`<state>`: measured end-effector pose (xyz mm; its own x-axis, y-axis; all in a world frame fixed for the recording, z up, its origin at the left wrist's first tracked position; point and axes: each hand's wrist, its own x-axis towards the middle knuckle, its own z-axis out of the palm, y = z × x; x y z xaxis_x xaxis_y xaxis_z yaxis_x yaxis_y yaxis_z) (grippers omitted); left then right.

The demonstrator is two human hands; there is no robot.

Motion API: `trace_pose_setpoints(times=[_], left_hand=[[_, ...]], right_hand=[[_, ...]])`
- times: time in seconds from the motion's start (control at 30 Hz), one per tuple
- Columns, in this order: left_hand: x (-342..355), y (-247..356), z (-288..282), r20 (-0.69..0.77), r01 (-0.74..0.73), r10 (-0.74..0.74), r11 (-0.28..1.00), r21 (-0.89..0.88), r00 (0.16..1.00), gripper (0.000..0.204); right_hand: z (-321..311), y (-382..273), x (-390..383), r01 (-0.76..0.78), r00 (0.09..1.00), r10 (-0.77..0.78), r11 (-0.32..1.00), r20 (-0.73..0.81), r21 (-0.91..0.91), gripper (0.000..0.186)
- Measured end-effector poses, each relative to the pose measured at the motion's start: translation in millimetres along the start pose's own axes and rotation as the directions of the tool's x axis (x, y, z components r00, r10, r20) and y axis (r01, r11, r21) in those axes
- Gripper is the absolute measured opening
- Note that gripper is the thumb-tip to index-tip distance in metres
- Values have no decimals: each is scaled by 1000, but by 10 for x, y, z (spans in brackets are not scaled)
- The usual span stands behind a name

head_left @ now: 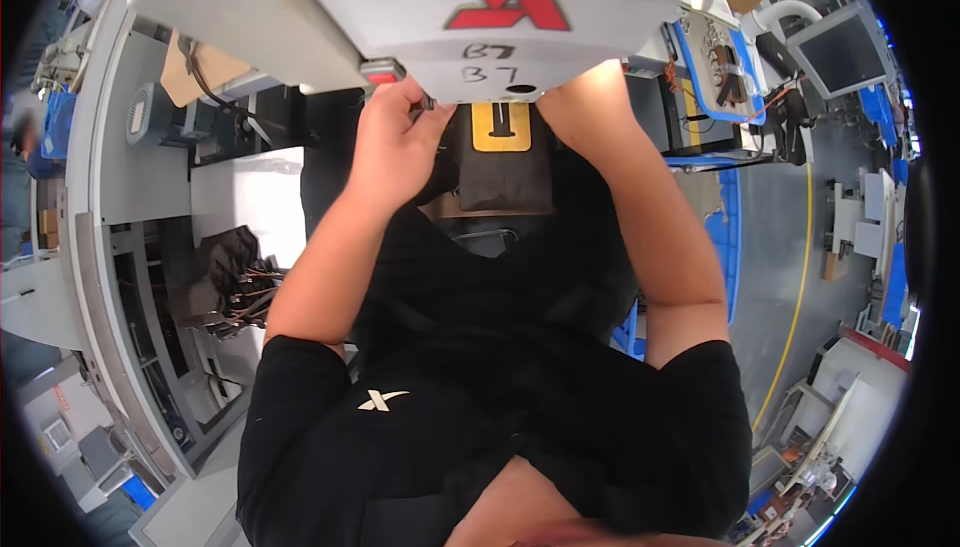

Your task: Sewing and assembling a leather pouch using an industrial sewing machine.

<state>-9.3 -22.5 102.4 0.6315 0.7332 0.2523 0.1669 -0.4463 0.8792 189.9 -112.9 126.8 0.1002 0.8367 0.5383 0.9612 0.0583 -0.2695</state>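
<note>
A white machine housing with a red emblem and handwritten marks fills the top of the view. My left hand is at its lower left edge, just below a red-and-grey switch. Its thumb and fingers are pinched together beside a small dark piece; what they hold is not clear. My right hand reaches beneath the housing, which hides its fingers. Between the hands, a yellow plate with a dark slot sits on a dark grey block.
At right, a blue-edged tray holds small parts beside a monitor. Dark cables hang at left near a grey frame. A yellow line crosses the floor at right.
</note>
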Motion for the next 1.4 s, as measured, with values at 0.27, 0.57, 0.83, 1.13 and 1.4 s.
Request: trace_pose_setpoints(times=[0.27, 0.57, 0.83, 1.13, 1.4], left_hand=[[-30, -231, -101, 104, 203, -183, 952, -231, 978, 11], [131, -143, 71, 61, 52, -42, 984, -172, 997, 17], [218, -200, 144, 99, -107, 133, 966, -234, 986, 14], [270, -113, 86, 136, -94, 142, 945, -313, 980, 14], [269, -53, 32, 164, -134, 188, 946, -295, 968, 13]], right_hand=[[-216, -229, -429, -115, 992, 93, 952, 90, 283, 18], [-334, -484, -439, 194, 971, -180, 977, 155, -85, 27], [-390, -557, -396, 226, 951, -174, 955, 255, -191, 33], [-341, -604, -398, 284, 944, -215, 916, 252, -282, 33], [-420, -613, -311, 282, 928, -231, 948, 294, -146, 32]])
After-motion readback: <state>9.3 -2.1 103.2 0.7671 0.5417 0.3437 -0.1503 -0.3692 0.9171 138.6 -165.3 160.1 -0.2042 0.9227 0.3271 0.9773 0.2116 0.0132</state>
